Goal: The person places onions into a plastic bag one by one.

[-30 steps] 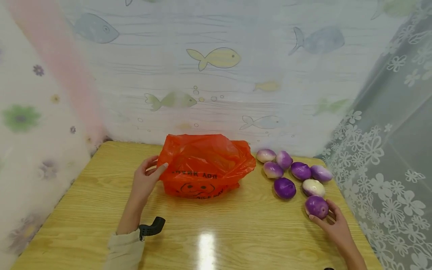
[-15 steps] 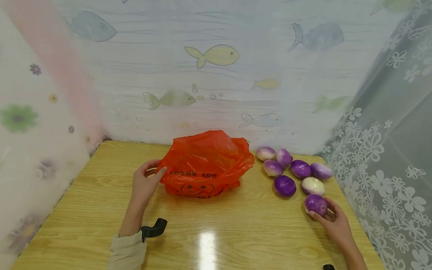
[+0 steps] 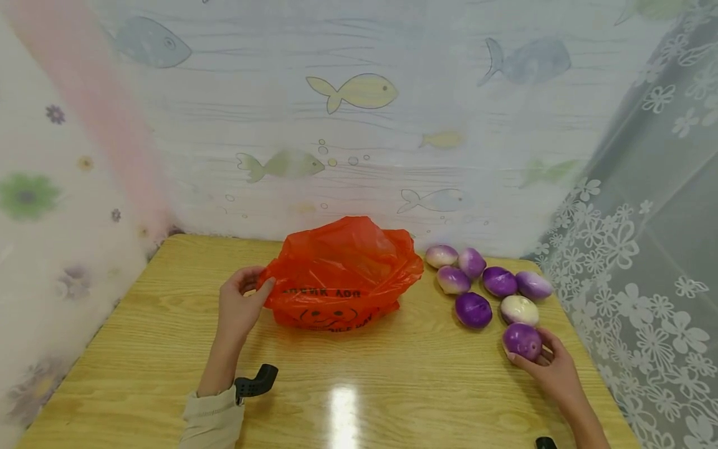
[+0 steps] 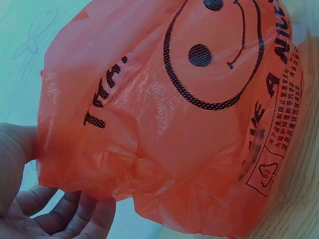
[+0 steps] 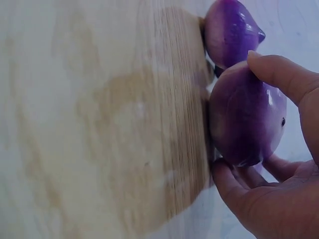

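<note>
My left hand [image 3: 241,305] pinches the left edge of a red plastic bag [image 3: 336,268]. In the left wrist view the thumb lies on the near side of the bag [image 4: 149,124] and the fingers are behind its edge. The bag's mouth gapes, and a printed smiling face and lettering show on its front. At the right, my right hand [image 3: 552,368] holds a shiny purple onion-shaped vegetable [image 3: 521,341], thumb on one side and fingers on the other. In the right wrist view this vegetable [image 5: 244,114] sits low at the tabletop, close to another one [image 5: 230,35].
Several more purple-and-white vegetables of the same kind lie in a group behind, among them a dark purple one [image 3: 473,310] and a mostly white one [image 3: 519,310]. The wooden table [image 3: 392,386] meets a fish-patterned curtain [image 3: 359,137] at the back and a flowered lace curtain [image 3: 645,312] at right.
My left hand has drawn the bag's left edge slightly down, and its top rim has risen into a peak. The right hand has shifted slightly left with the vegetable.
</note>
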The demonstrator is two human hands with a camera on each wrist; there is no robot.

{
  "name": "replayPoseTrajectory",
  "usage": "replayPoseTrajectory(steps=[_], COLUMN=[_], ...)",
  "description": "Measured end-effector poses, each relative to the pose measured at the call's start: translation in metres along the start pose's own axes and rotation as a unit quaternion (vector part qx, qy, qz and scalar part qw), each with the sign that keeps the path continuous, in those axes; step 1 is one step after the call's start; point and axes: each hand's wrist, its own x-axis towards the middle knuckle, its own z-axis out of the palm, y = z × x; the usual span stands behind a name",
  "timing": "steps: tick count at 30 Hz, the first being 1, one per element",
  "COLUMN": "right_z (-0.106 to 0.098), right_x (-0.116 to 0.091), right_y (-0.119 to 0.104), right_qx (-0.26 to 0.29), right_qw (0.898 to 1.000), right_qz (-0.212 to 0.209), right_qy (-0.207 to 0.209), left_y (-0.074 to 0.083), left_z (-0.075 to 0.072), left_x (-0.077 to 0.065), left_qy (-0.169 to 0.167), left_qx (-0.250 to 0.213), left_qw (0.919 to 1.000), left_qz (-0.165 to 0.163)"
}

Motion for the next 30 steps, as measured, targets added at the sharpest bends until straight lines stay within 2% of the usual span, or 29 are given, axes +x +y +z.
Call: replayPoseTrajectory(steps=[6, 11, 16, 20, 24, 30], right_z=[0.0, 0.002, 0.004, 0.006, 0.011, 0.022], right_x=[0.004, 0.002, -0.003, -0.011, -0.02, -0.031], right_y=[-0.003, -0.004, -0.011, -0.019, -0.028, -0.043], right_qx=[-0.009, -0.03, -0.038, -0.009, 0.037, 0.15], right_qw=[1.0, 1.0, 0.999, 0.999, 0.996, 0.978], right_qz=[-0.003, -0.005, -0.008, -0.025, -0.068, -0.136], right_qy=[-0.008, 0.005, 0.019, 0.028, 0.048, 0.042], left_y=[0.002, 0.002, 0.001, -0.002, -0.004, -0.005], left_z=[0.0, -0.001, 0.0, -0.001, -0.003, -0.003], left_x=[0.0, 0.001, 0.001, 0.001, 0.002, 0.002], left_qy=[0.001, -0.004, -0.005, -0.008, -0.012, -0.005], left_qx=[-0.013, -0.025, -0.045, -0.042, -0.037, -0.056], left_qw=[0.9998, 0.9987, 0.9975, 0.9972, 0.9971, 0.9969], left_qz=[-0.013, -0.044, -0.053, -0.061, -0.066, -0.056])
